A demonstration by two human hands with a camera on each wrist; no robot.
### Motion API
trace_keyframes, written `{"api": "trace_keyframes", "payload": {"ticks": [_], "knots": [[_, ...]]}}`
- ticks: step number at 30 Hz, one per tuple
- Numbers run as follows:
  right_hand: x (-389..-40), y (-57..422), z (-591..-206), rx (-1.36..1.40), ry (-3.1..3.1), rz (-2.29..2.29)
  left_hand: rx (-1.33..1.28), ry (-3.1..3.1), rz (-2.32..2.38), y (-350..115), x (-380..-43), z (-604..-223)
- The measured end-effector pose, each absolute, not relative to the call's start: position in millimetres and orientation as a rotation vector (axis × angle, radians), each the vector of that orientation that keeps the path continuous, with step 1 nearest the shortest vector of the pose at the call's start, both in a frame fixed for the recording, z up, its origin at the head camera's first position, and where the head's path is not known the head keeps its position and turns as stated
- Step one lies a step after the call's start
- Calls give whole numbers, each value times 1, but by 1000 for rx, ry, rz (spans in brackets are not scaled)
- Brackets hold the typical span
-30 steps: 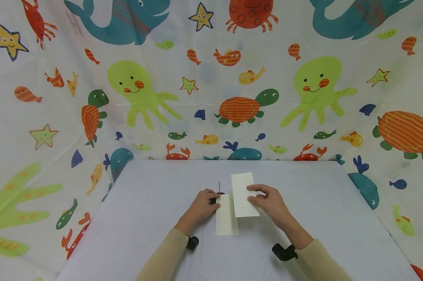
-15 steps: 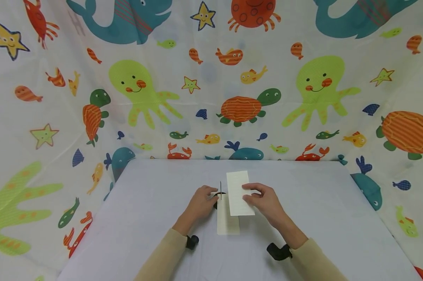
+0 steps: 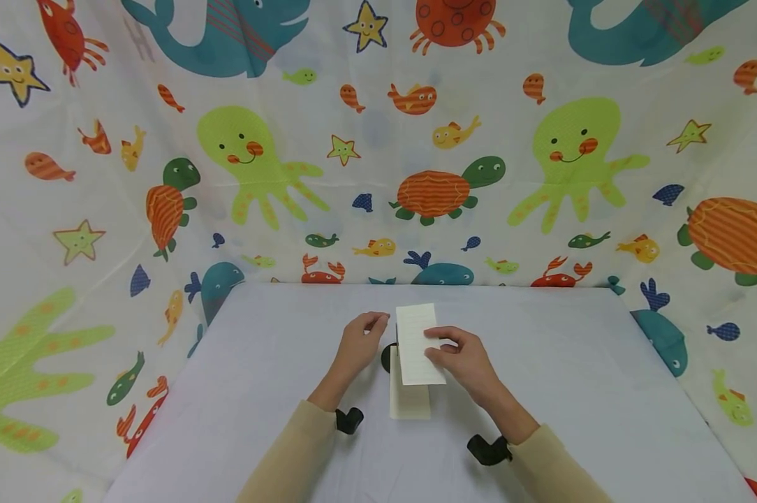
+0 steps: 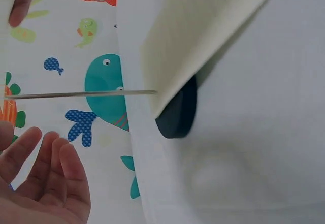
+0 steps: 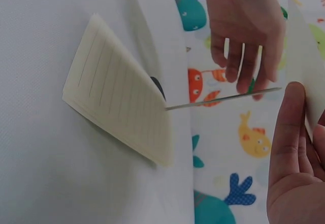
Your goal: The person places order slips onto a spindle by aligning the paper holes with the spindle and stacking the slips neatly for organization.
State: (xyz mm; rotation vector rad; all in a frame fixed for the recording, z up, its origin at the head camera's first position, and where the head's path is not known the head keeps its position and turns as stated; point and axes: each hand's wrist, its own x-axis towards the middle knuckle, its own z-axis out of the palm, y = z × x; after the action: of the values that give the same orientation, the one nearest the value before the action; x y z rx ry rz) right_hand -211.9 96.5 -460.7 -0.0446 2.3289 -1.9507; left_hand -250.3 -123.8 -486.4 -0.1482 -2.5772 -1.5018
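My right hand [image 3: 460, 360] pinches a cream lined paper slip [image 3: 418, 346] by its right edge, thumb below and fingers above. Under it, several lined slips [image 5: 119, 94] lie skewered on a bill spike [image 4: 86, 95], over its round black base [image 4: 179, 115]. In the right wrist view the thin needle sticks up from near one end of these slips, its tip close to the held slip. My left hand [image 3: 356, 346] is raised left of the spike, fingers loosely bent with nothing in them. From the head view the held slip hides most of the needle.
A white cloth covers the table [image 3: 278, 335]. Behind it hangs a curtain [image 3: 366, 175] printed with sea animals. Black wrist cameras [image 3: 488, 450] sit on both wrists, near the beige sleeves.
The right hand has carried its slip leftward, over the spike. My left hand has let go near the base and the lower slips and lifted up beside the needle.
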Motion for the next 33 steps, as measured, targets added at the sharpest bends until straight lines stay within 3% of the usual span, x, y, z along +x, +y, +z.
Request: {"api": "trace_keyframes", "payload": {"ticks": [33], "knots": [[-211,84,-469,-123,2342,-1914,-8,-2499,-1762,-116,-259,-468]]}}
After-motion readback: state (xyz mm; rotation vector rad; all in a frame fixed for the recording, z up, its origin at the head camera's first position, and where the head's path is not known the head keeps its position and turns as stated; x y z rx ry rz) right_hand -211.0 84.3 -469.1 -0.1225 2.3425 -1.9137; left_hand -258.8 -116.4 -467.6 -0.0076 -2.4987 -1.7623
